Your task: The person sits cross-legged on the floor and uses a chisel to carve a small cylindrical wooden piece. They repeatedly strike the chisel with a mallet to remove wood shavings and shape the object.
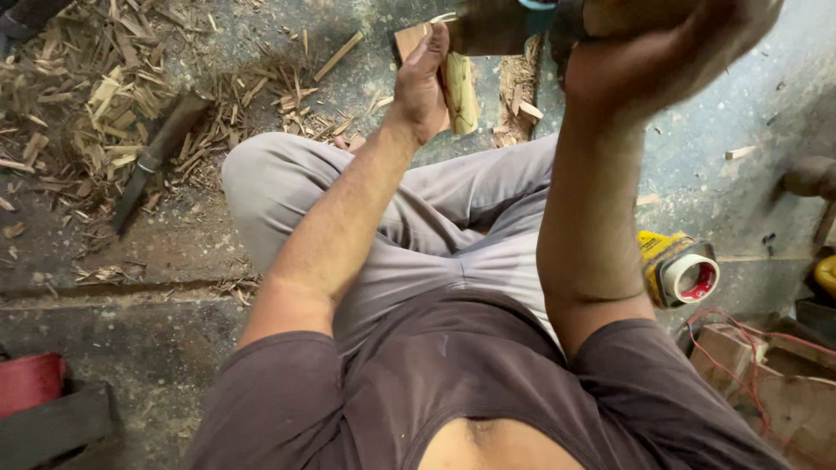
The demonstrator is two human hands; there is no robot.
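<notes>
While you sit cross-legged on the rough grey concrete floor [174,348], your left hand [421,83] is wrapped around a pale, smooth-grained wooden piece [460,91], thumb side up, holding it upright just beyond your knee. That wooden piece is your landmark: light yellowish wood, roughly squared, with a reddish-brown face showing at its top edge behind your fingers.

Above and to the right of the wooden piece, your right hand [662,52] is raised close to the camera and blurred; it is closed around a dark tool [496,30] whose shape I cannot make out clearly, with a bit of teal near the grip.

Just right of the wooden piece lies a splintered, fibrous chunk of wood [520,96]. Well to its left, a thick litter of thin wood shavings [96,96] covers the floor, and a long dark blade with a rounded handle [157,152] rests among them. Nearer you and to the right of the wooden piece sits a yellow tape measure [679,268] with a white and red round face. Beyond that, at the lower right, is a worn wooden box [766,383] crossed by thin red wire.
</notes>
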